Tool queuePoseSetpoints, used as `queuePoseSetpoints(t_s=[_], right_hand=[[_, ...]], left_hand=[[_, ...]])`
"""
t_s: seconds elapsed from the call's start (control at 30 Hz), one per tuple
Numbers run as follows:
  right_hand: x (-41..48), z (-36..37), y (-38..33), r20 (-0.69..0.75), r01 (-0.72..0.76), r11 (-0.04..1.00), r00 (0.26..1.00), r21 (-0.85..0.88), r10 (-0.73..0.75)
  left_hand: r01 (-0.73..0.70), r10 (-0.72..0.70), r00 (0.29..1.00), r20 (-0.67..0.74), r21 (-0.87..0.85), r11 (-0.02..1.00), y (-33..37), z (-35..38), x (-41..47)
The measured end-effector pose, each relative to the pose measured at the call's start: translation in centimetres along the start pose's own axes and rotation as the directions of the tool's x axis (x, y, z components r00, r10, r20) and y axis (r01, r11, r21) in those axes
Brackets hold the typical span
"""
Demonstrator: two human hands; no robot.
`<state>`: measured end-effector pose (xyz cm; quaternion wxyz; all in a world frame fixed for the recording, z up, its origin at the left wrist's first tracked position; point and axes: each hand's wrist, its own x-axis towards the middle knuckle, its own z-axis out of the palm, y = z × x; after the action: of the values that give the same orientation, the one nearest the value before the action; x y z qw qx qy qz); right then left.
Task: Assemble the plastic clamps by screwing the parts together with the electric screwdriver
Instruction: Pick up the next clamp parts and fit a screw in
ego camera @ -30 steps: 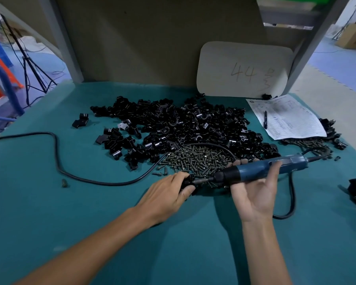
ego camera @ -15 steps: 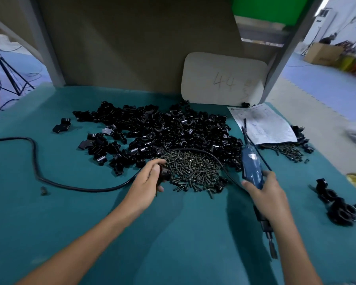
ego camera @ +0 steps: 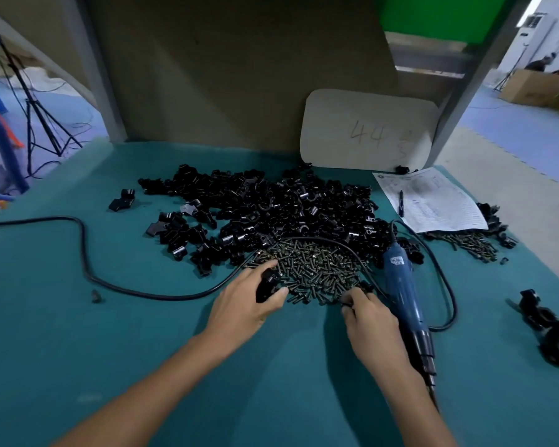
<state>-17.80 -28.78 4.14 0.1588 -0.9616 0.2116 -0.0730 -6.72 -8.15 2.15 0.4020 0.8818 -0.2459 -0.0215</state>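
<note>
Teal matting covers the surface (ego camera: pixel 78 350), and nearest its front edge I see two bare forearms reaching in. The left hand (ego camera: pixel 246 308) grips a black clamp part (ego camera: pixel 267 285), thumb and fingers curled round it, at the near left rim of the screw heap (ego camera: pixel 313 269). The right hand (ego camera: pixel 373 330) has its fingers (ego camera: pixel 352 298) curled down at the heap's near right rim; whether they pinch a screw I cannot tell from my feed.

Just right of that hand the blue electric screwdriver (ego camera: pixel 400 285) lies flat on the surface, bit end towards the front edge. Its black cable (ego camera: pixel 84 250) arcs over the heap and runs off to the left edge. Near the right edge sits a small cluster of dark clamps (ego camera: pixel 549 330).

Beyond the heap spreads the big pile of black clamp parts (ego camera: pixel 271 208), with one stray part (ego camera: pixel 123 200) apart on its left. Towards the far right corner lies a printed sheet (ego camera: pixel 439 204) with a pen (ego camera: pixel 400 203) on it and more screws (ego camera: pixel 465 245) at its near edge. At the far edge a pale board (ego camera: pixel 368 130) marked 44 leans upright.
</note>
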Motion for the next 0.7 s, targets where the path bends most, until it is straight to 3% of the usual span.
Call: queuePoseSetpoints(t_s=[0.1, 0.23, 0.3, 0.43, 0.53, 0.7], right_hand=[[0.4, 0.2, 0.3, 0.004, 0.029, 0.997, 1.000, 0.074, -0.029], [0.5, 0.7, -0.6, 0.011, 0.045, 0.918, 0.998, 0.394, -0.054], [0.7, 1.2, -1.2, 0.000, 0.021, 0.808, 1.000, 0.589, -0.026], [1.5, 1.8, -3.2, 0.024, -0.020, 0.433, 1.000, 0.901, -0.002], [1.8, 2.3, -4.3, 0.023, -0.027, 0.252, 1.000, 0.967, 0.018], [1.4, 3.1, -4.3, 0.049, -0.052, 0.240, 0.999, 0.969, 0.022]], left_hand=[[-0.037, 0.036, 0.999, 0.015, 0.089, 0.995, 0.1, 0.1, -0.3], [-0.081, 0.082, 0.997, 0.002, 0.175, 0.981, -0.1, 0.5, -0.2], [-0.082, 0.084, 0.996, -0.002, 0.192, 0.978, -0.2, 0.7, -0.1], [-0.090, 0.091, 0.996, 0.002, 0.182, 0.979, -0.4, 0.7, 0.3], [-0.058, 0.062, 0.998, -0.026, 0.123, 0.991, -0.5, 0.8, 0.3], [-0.097, 0.099, 0.995, -0.012, 0.113, 0.989, -0.8, 1.1, 0.2]])
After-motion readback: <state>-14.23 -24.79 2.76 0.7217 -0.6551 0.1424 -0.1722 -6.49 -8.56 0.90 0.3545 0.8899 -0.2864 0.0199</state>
